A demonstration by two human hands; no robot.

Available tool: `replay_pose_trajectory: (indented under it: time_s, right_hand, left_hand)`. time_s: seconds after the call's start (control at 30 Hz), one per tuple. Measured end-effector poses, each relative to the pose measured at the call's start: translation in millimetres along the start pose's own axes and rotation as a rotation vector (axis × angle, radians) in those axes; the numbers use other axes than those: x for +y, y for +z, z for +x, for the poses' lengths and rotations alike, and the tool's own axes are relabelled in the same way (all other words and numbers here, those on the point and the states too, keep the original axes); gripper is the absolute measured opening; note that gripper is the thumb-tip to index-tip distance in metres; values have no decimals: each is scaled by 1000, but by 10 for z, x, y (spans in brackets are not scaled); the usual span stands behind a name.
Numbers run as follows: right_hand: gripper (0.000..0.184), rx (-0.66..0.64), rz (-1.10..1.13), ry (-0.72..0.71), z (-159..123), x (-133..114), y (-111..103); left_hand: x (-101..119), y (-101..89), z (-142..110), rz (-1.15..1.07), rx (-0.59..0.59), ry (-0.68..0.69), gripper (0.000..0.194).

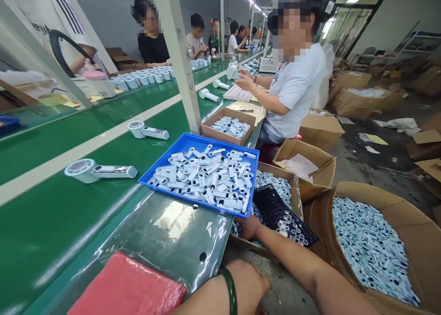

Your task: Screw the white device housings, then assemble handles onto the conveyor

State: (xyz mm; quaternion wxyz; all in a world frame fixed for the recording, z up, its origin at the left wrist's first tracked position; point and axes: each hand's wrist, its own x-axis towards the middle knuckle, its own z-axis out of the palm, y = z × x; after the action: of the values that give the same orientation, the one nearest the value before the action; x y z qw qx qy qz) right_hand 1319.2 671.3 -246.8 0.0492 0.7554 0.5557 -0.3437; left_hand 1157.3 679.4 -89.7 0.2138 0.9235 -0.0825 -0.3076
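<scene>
My right hand (249, 226) reaches down past the near right corner of a blue tray (198, 200), at a cardboard carton (299, 200) of small parts. The tray edge and the parts hide most of its fingers. Low in the view, just off the table edge, is my left hand (246, 283), with a green bangle at the wrist. Its back faces me, and its fingers are mostly out of sight. Pale blue plastic pieces (206, 174) with dark spots heap up in the tray. A black sheet with round stickers (282, 218) lies across the carton.
A red packet (131, 289) lies at the table's near edge. White handheld devices (82, 170) rest on the green conveyor belt (44, 214). A metal post (179, 53) rises behind the tray. Beside a small carton (223, 138) sits a co-worker (296, 80). A large carton (372, 246) stands at right.
</scene>
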Motion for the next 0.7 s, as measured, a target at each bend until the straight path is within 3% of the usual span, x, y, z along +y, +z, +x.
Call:
replay_pose_trajectory:
  time_s: [0.37, 0.57, 0.7]
  right_hand:
    - [34, 21, 251, 11, -200, 279, -10]
    - [27, 146, 651, 104, -233, 465, -49]
    - [28, 253, 992, 104, -425, 539, -207]
  left_hand:
    - [5, -58, -42, 4, -28, 11, 47]
    - [30, -143, -93, -35, -49, 11, 49]
    - [36, -159, -108, -44, -45, 4, 52]
